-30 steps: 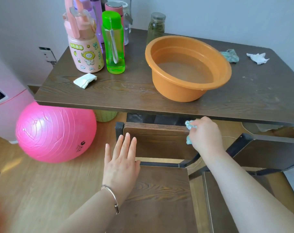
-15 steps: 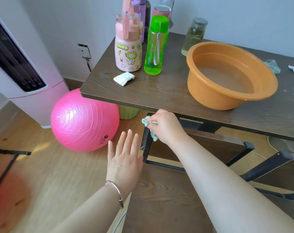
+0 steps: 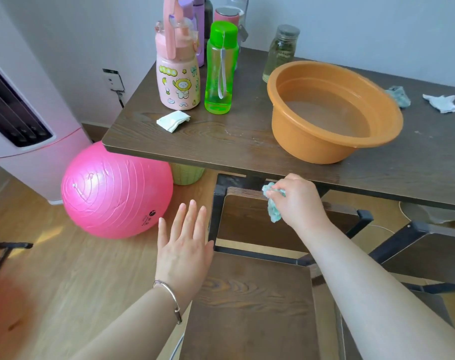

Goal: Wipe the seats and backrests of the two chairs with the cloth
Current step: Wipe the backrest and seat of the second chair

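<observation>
The near chair has a dark wooden seat [image 3: 249, 307] and a dark wooden backrest [image 3: 247, 219] in a black metal frame, tucked under the table. My right hand [image 3: 296, 198] grips a crumpled teal cloth [image 3: 273, 203] and presses it on the backrest's upper edge, left of its middle. My left hand [image 3: 184, 245] hovers flat with fingers spread at the seat's front left corner, holding nothing. A second chair [image 3: 429, 255] shows partly at the right, behind my right forearm.
The dark table [image 3: 221, 144] carries an orange basin [image 3: 333, 113] of water, a pink bottle [image 3: 177, 76], a green bottle [image 3: 221, 71], a glass jar [image 3: 281, 50], a folded tissue [image 3: 173, 120] and rags at the far right. A pink exercise ball [image 3: 114, 190] lies on the wooden floor at left.
My right hand with the cloth slid left along the backrest's top edge, then came back rightward a little. My left hand stayed by the seat corner. The view has shifted.
</observation>
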`<state>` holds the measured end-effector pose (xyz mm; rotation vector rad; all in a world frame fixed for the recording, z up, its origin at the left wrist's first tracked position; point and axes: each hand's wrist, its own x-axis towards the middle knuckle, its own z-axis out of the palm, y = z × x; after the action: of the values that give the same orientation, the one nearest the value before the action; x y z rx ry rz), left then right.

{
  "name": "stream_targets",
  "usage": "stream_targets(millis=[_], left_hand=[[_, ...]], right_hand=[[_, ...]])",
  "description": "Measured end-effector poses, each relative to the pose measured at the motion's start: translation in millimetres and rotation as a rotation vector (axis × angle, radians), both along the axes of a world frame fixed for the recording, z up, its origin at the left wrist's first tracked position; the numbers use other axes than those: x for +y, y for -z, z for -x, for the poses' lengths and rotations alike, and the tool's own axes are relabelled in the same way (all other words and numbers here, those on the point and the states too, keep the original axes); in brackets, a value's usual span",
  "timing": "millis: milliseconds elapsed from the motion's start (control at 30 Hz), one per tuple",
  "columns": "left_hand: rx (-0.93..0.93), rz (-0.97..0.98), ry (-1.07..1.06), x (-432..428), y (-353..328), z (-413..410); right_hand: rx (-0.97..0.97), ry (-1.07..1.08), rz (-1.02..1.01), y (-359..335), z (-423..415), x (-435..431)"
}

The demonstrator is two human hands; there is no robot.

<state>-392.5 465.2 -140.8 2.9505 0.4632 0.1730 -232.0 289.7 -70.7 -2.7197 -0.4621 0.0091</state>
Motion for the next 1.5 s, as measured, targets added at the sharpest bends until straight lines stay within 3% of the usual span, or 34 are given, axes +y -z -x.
stream_targets(millis=[200, 333, 600, 1000, 1233, 1500], left_hand=[[-0.028, 0.014, 0.048, -30.1, 5.7, -9.8], [-0.072, 0.016, 0.087, -46.0, 3.2, -18.9], [-0.066, 0.023, 0.073, -63.0, -1.4, -39.5], [-0.129, 0.004, 0.074, -100.4, -7.8, -59.2], [-0.088, -0.051, 0.093, -101.7, -10.6, -80.6], [-0.131, -0.033, 0.114, -103.3, -8.1, -80.8]], right_hand=[[-0.038, 0.321, 0.065, 1.7, -16.5, -110.0], [-0.070, 0.426, 0.061, 4.4, -16.7, -116.1], [-0.059, 0.215, -0.178, 8.3, 9.4, -9.2], [-0.034, 0.386, -0.004, 5.7, -33.0, -173.5], [0.047, 0.424, -0.191, 14.6, -29.4, -207.7], [0.351, 0.636, -0.595, 74.4, 15.7, -219.7]])
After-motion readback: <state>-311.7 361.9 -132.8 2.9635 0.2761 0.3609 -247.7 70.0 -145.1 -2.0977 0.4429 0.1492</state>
